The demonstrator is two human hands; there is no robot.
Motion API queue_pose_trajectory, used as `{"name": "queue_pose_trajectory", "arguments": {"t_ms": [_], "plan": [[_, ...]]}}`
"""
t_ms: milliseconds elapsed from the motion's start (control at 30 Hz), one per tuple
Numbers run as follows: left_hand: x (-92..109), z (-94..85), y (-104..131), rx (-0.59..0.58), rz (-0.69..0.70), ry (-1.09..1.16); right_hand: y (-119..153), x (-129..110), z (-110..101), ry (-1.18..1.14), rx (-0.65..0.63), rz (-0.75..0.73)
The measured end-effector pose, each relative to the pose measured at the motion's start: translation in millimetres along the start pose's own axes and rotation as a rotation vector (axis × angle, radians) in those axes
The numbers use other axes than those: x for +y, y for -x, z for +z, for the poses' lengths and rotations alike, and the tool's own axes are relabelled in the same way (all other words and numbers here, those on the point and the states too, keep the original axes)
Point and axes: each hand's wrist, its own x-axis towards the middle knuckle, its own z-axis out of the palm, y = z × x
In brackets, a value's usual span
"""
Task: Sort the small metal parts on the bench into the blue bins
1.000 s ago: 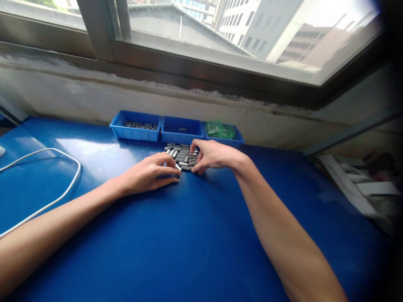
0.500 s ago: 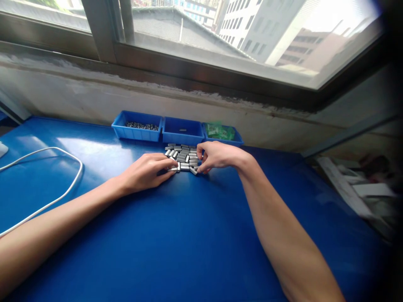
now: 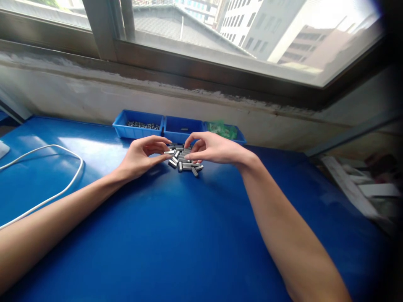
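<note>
A loose cluster of short, silvery metal bars lies on the blue table between my hands. My left hand reaches in from the left, its thumb and curved fingers around a bright metal bar at the cluster's edge. From the right, my right hand bends over the pile, index finger and thumb closed around several bars lying side by side. Its other fingers are curled behind and partly hidden. A few bars rest at odd angles just in front of both hands.
Behind the cluster stand three joined blue bins: the left bin with small metal parts, the middle bin with one bar, the right bin with green packets. A white cable loops at left. A window and wall border the blue tabletop.
My left hand has shifted slightly up and away from the front of the pile. My right hand has moved left over the bars, which now lie closer together and less evenly.
</note>
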Motion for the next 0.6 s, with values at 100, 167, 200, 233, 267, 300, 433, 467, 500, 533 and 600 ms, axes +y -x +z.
{"name": "queue_pose_trajectory", "arguments": {"t_ms": [100,167,200,233,267,300,433,467,500,533,600], "plan": [[2,-1.5,0,0.027,-0.053,-0.009,-3,1,5,-0.155,-0.046,-0.026],[3,-2.2,-1,0.033,-0.070,-0.013,-5,1,9,-0.269,-0.082,-0.049],[4,-2.5,-1,0.034,-0.074,-0.012,-7,1,11,-0.319,-0.092,-0.060],[4,-2.7,-1,0.033,-0.077,-0.010,-8,2,14,-0.357,-0.094,-0.069],[4,-2.8,-1,0.033,-0.079,-0.008,-10,2,16,-0.387,-0.090,-0.073],[5,-2.8,-1,0.029,-0.080,-0.005,-12,3,18,-0.415,-0.078,-0.074],[5,-2.6,0,0.022,-0.068,-0.005,-17,7,25,-0.562,-0.036,-0.066],[5,-2.5,0,0.023,-0.061,-0.007,-18,8,26,-0.595,-0.042,-0.064],[5,-2.4,1,0.022,-0.055,-0.006,-19,8,27,-0.622,-0.055,-0.063],[5,-2.3,1,0.023,-0.049,-0.004,-20,8,29,-0.644,-0.068,-0.063],[4,-2.0,1,0.025,-0.038,-0.002,-22,8,32,-0.685,-0.070,-0.054]]}}
